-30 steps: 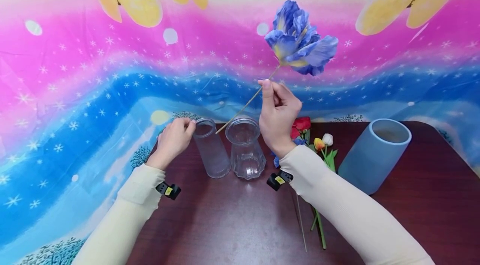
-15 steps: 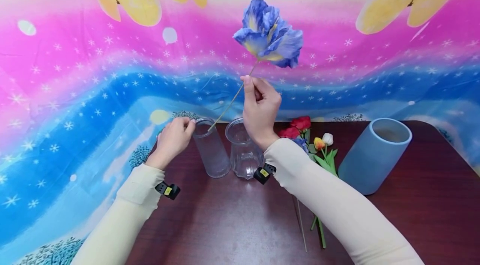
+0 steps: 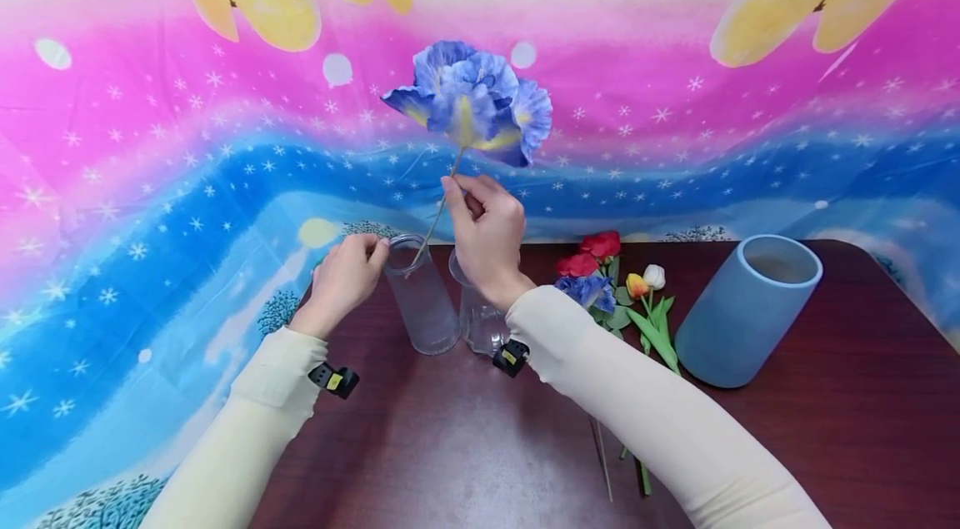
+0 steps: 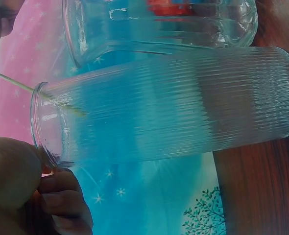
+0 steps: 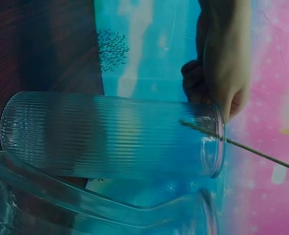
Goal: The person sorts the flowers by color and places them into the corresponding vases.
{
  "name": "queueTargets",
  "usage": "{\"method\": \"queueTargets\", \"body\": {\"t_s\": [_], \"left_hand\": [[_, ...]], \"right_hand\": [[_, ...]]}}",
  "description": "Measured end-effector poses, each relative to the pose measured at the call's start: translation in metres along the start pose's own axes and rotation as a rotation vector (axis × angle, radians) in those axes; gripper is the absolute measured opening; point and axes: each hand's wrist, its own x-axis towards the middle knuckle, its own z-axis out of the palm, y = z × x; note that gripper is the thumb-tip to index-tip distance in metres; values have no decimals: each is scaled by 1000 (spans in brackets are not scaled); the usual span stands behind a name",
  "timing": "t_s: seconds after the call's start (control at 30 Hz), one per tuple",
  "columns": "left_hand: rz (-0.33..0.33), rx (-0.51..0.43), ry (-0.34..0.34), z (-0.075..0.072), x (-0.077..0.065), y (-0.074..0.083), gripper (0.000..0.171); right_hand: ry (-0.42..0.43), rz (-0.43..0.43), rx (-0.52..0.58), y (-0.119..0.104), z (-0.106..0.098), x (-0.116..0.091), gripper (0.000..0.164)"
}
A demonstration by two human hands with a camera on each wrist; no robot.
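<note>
My right hand (image 3: 487, 233) pinches the thin stem of a large blue artificial flower (image 3: 468, 104) between thumb and fingertips. The bloom is up above the hand, and the stem (image 5: 257, 152) slants down through the mouth of a tall ribbed glass vase (image 5: 110, 134). Its lower tip (image 4: 78, 111) shows just inside, near the top. My left hand (image 3: 345, 275) pinches the rim of this ribbed vase at its left side, fingers curled. Beside it stands a second clear glass vase (image 3: 483, 325) with a flared neck, partly covered by my right hand and wrist.
On the right lie red flowers (image 3: 600, 246), a smaller blue flower (image 3: 588, 291) and tulips (image 3: 645, 283) with long stems under my right forearm. A blue-grey vase (image 3: 738, 321) stands farther right on the dark wooden table (image 3: 450, 446). A patterned cloth (image 3: 187, 154) hangs behind.
My right hand has moved left, then down, with the blue flower, bringing the stem's tip from beside the ribbed vase into its mouth. My left hand stays at the rim.
</note>
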Motion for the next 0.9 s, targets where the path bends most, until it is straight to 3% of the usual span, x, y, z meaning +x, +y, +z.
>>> {"method": "queueTargets", "body": {"t_s": [0.2,0.6,0.9], "left_hand": [[1,1,2,0,-1,-2,45],[-1,-6,12,1,-1,-2,45],[20,-8,2,1,0,-2,45]], "right_hand": [[-39,78,-15,-5,4,-8,18],[-30,16,-38,-1,18,-20,18],[-129,30,-174,6,26,-28,21]]}}
